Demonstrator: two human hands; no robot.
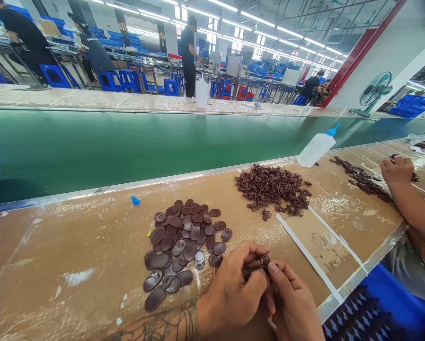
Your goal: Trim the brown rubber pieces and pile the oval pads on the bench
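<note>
Together, the left hand [234, 280] and the right hand [295, 298] pinch a small dark twisty piece [264, 262] with their fingertips. They are over the near side of the tabletop [92, 232] in this head view. I cannot tell what else is tucked inside the hands. Just to their left lies a heap of flat brown ovals [177, 237]. A heap of brown twisty bits [272, 185] sits farther off, with a white bottle [316, 150] beyond it to the right. Far right is another person's hand [397, 169]. A long green belt [155, 147] runs across the far side.
</note>
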